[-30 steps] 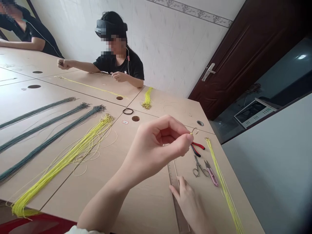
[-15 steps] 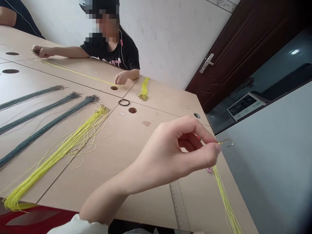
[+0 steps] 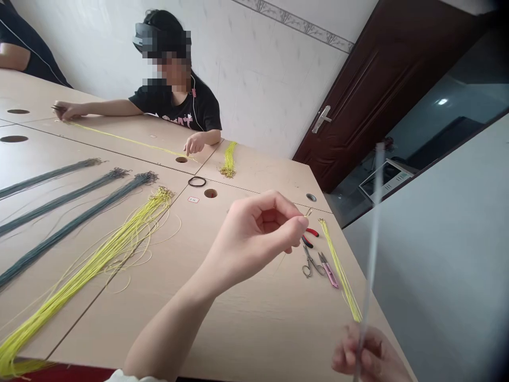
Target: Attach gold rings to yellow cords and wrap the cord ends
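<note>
My left hand is raised over the middle of the table, closed in a pinch on a small gold fishhook. The hook's tip end sticks out past the thumb and forefinger. At the lower right my right hand is closed around a clear ruler, held upright and slightly blurred. Beyond the left fingertips lie red-and-black handled pliers, partly hidden, then scissors and pink thread snips. A thin bundle of yellow lines runs along the table's right edge, its near end behind my right hand.
A thick yellow line bundle and several dark blue-green bundles lie at left. A co-worker across the table handles a yellow line. A black ring lies near a table hole.
My right hand has come into view with the ruler, which lay on the table before. My left hand has moved left with the hook, uncovering the scissors, snips and pliers. The view has tilted up.
</note>
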The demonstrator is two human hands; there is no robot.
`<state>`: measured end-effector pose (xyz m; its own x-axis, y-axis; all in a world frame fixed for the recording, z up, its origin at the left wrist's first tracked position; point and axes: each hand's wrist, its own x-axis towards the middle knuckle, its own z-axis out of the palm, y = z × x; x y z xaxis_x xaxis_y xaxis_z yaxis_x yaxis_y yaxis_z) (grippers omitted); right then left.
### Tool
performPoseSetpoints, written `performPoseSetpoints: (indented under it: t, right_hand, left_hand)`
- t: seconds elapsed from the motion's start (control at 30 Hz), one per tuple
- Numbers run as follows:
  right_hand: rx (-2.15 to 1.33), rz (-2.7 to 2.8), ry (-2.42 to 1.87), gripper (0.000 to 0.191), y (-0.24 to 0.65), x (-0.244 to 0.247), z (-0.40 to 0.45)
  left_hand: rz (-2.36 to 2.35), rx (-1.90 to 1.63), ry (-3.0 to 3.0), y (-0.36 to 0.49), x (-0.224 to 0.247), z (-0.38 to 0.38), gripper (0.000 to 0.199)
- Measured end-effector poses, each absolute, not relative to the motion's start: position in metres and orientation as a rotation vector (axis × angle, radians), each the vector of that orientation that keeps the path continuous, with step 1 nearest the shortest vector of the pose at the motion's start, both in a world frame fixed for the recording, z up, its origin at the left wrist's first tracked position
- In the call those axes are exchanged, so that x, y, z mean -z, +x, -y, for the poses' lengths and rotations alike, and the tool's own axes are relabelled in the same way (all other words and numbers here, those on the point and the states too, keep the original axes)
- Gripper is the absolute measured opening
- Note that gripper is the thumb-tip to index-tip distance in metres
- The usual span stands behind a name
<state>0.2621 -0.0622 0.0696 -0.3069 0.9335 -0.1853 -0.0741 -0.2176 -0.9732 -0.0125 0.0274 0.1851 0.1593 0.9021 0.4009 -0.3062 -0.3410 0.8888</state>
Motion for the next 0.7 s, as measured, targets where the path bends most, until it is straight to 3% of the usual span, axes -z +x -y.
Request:
performPoseSetpoints:
  t: [0.1, 0.17, 0.33, 0.7]
  right_hand:
    - [-1.423, 1.435, -0.656, 0.028, 0.228, -0.105, 0.03]
    - [-1.334, 1.435, -0.533, 0.031, 0.204, -0.129, 0.011]
    - [-1.1, 1.265, -0.373, 0.019, 0.168, -0.172, -0.022]
    - [-1.109, 1.311, -0.3, 0.007, 0.176, -0.163, -0.037]
  left_hand:
    - [-0.646, -1.415, 1.376, -0.011, -0.185, -0.028, 0.016]
    - [-0.685, -1.403, 1.376, -0.011, -0.186, -0.028, 0.017]
    - [-0.749, -1.317, 1.358, -0.007, -0.188, -0.027, 0.02]
    - [-0.704, -1.284, 1.33, 0.015, -0.175, -0.032, 0.023]
